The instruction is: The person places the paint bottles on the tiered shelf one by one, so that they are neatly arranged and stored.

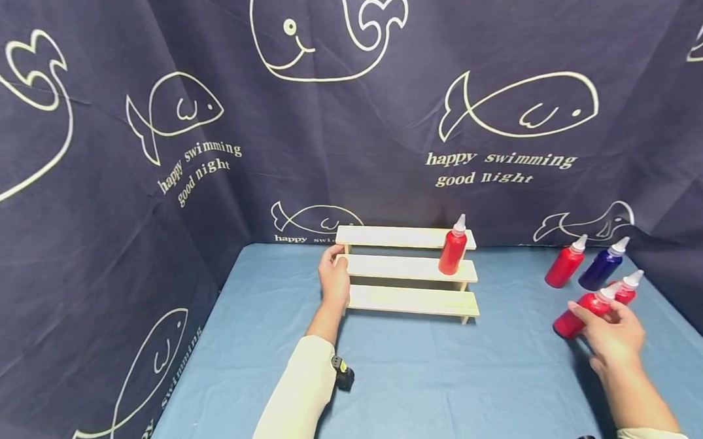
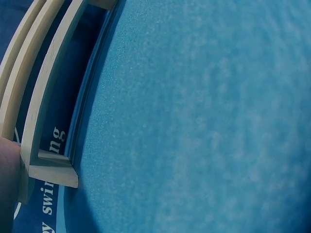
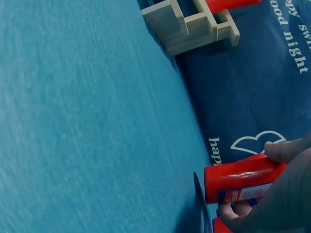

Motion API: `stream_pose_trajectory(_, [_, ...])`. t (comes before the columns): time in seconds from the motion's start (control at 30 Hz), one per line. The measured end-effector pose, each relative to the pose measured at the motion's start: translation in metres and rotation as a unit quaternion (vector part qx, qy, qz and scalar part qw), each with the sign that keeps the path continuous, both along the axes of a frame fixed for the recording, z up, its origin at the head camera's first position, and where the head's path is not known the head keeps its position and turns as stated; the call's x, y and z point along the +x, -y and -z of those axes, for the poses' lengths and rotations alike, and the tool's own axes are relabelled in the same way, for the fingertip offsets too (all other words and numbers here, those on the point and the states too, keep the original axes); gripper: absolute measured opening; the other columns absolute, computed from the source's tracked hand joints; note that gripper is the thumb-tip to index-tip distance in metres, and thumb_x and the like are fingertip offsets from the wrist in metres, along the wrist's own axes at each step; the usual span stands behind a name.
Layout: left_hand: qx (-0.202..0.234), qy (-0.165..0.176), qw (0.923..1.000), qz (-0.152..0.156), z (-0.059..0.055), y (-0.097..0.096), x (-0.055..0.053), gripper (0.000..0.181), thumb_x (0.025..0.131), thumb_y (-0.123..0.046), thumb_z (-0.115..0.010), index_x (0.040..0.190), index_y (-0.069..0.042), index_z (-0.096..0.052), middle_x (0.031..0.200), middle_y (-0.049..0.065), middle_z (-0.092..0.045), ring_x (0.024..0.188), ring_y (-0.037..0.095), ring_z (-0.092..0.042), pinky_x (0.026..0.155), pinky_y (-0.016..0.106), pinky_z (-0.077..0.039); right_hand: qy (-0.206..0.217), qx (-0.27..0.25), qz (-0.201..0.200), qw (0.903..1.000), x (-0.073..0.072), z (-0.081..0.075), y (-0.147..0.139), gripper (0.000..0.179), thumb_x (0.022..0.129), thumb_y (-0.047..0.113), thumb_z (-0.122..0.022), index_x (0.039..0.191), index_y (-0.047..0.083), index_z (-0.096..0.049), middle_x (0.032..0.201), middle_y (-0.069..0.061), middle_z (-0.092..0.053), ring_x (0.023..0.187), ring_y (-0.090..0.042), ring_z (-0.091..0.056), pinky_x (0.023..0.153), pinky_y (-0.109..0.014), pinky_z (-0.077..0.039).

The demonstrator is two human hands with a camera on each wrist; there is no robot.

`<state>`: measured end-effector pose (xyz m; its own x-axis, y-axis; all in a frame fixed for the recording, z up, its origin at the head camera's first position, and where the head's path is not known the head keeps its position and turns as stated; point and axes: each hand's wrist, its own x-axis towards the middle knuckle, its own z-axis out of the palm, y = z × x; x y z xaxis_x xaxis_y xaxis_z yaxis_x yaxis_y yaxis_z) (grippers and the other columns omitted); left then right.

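Observation:
A three-step wooden display shelf stands on the blue cloth, and my left hand grips its left end near the middle step. In the left wrist view the shelf fills the upper left, with only a bit of the hand showing. My right hand holds a red squeeze bottle with a white pointed cap. The right wrist view shows this bottle tipped, its base just off the cloth and a shadow beside it. Another red bottle stands upright at the right end of the shelf's middle step.
Behind the right hand stand a red bottle, a dark blue bottle and another red bottle, partly hidden. Dark fabric walls with white fish drawings enclose the back and sides of the blue-covered table.

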<state>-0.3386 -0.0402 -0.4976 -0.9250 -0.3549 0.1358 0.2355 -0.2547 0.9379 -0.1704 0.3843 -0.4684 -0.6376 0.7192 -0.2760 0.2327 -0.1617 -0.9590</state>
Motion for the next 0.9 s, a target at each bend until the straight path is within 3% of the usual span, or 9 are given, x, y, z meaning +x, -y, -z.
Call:
stream_pose_trajectory(0.1, [-0.001, 0.0, 1.0, 0.002, 0.0, 0.001, 0.0, 0.038, 0.085, 0.012, -0.048, 0.118, 0.01, -0.066, 0.128, 0.021, -0.064, 0.122, 0.025, -0.059, 0.1, 0.022, -0.046, -0.021, -0.034, -0.007, 0.9992, 0.0, -0.003, 0.006, 0.063, 0.085, 0.012, -0.087, 0.138, 0.026, -0.056, 0.074, 0.024, -0.063, 0.053, -0.003, -0.059, 0.052, -0.018, -0.052])
stream_pose_trajectory(0.23, [-0.003, -0.003, 0.9999, 0.01, 0.001, 0.002, -0.001, 0.039, 0.086, 0.013, -0.047, 0.12, 0.011, -0.064, 0.13, 0.024, -0.063, 0.126, 0.029, -0.058, 0.106, 0.03, -0.045, -0.053, -0.072, -0.008, 0.9959, -0.001, -0.007, 0.013, 0.051, 0.085, 0.007, -0.086, 0.123, 0.027, -0.06, 0.075, 0.022, -0.069, 0.056, -0.002, -0.065, 0.051, -0.021, -0.056])
stream_pose_trajectory(0.37, [-0.005, -0.001, 0.9999, 0.013, 0.003, 0.003, -0.001, 0.043, 0.085, 0.013, -0.045, 0.125, 0.011, -0.061, 0.132, 0.025, -0.059, 0.129, 0.032, -0.055, 0.113, 0.038, -0.042, -0.075, -0.077, -0.024, 0.9939, -0.002, -0.01, 0.022, 0.04, 0.085, 0.006, -0.085, 0.111, 0.028, -0.064, 0.078, 0.019, -0.069, 0.061, 0.0, -0.067, 0.052, -0.022, -0.057])
stream_pose_trajectory(0.63, [-0.014, 0.012, 0.9998, 0.009, -0.003, 0.004, -0.002, 0.039, 0.085, 0.011, -0.045, 0.12, 0.012, -0.063, 0.118, 0.017, -0.061, 0.106, 0.022, -0.054, 0.093, 0.026, -0.043, -0.145, -0.068, -0.094, 0.9827, -0.008, -0.016, 0.04, 0.029, 0.089, 0.002, -0.081, 0.101, 0.026, -0.071, 0.083, 0.016, -0.073, 0.072, 0.001, -0.069, 0.059, -0.022, -0.059])
stream_pose_trajectory(0.9, [-0.032, 0.019, 0.9993, 0.001, -0.009, 0.001, -0.007, 0.039, 0.085, 0.012, -0.042, 0.118, 0.012, -0.062, 0.111, 0.014, -0.059, 0.104, 0.022, -0.053, 0.092, 0.026, -0.042, -0.161, -0.056, -0.126, 0.9772, -0.014, -0.016, 0.055, 0.03, 0.091, 0.001, -0.079, 0.104, 0.027, -0.072, 0.085, 0.017, -0.075, 0.075, 0.002, -0.07, 0.061, -0.021, -0.06])
